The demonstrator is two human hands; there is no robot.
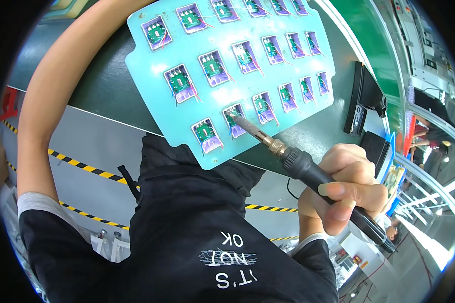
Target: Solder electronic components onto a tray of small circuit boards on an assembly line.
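Note:
My right hand (346, 187) is closed around the black handle of a soldering iron (308, 169). Its tip reaches a small green circuit board (232, 115) in the near row of a light turquoise tray (151, 91); whether the tip touches the board I cannot tell. Several such boards sit in rectangular pockets, each with thin red and blue wires and a purple part beneath. The tray lies at a slant on the dark green bench. My left arm (50, 96) curves up around the tray's left side, and its hand is beyond the top edge of the picture.
The dark green bench top (116, 96) ends just in front of my body. Right of the tray stands a black device (361, 101), with another black box (376, 149) nearer. Yellow-black tape (93, 171) marks the grey floor. People are at the far right.

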